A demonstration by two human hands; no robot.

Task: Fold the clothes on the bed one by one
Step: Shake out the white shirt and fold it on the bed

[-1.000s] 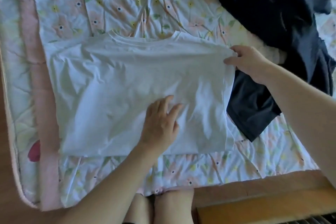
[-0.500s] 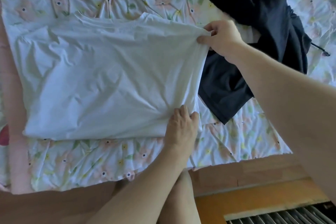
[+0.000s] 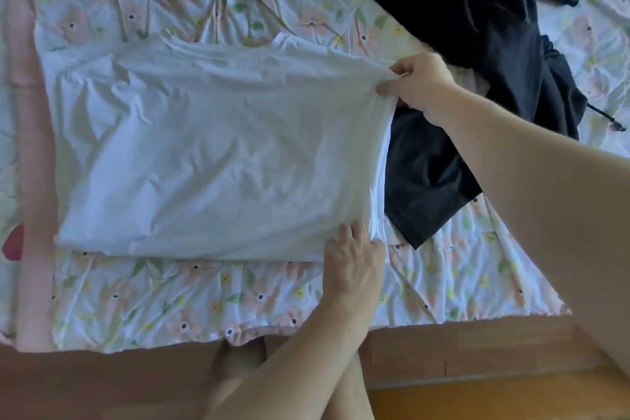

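One white T-shirt (image 3: pixel 211 153), one heap of dark clothes (image 3: pixel 477 54), two hands.

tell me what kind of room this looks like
Most likely a bedroom: a bed with a floral quilted cover, a white t-shirt spread on it for folding, and dark clothes heaped beside it.

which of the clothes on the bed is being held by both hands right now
The white t-shirt: the left hand and right hand grip its right edge. The dark garment lies untouched beside it.
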